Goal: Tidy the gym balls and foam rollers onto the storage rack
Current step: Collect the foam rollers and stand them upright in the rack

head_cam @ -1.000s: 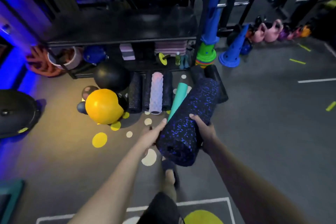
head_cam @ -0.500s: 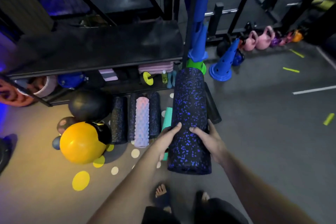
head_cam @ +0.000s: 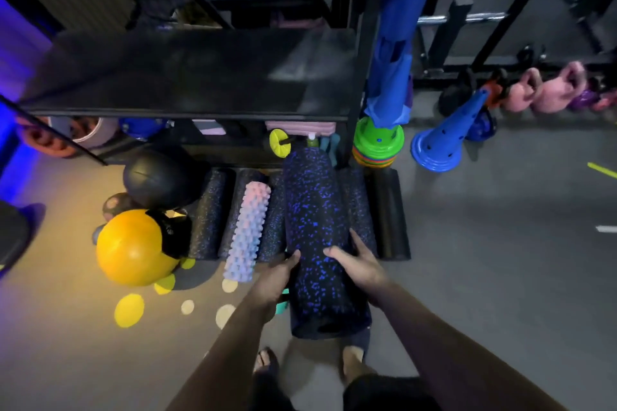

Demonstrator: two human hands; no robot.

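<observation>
Head view: left hand [head_cam: 272, 280] and right hand [head_cam: 359, 265] both grasp the blue-speckled foam roller [head_cam: 317, 237], pointing to 12 o'clock toward the storage rack [head_cam: 200, 77]; yellow gym ball [head_cam: 132, 247] at 9 o'clock.

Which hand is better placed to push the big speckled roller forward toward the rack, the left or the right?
Probably the right hand: it lies flat on top of the big speckled roller, while the left hand only grips its side edge. Both hold it, so the difference is small.

No readable text, label, brand or number shows on any surface here.
</observation>
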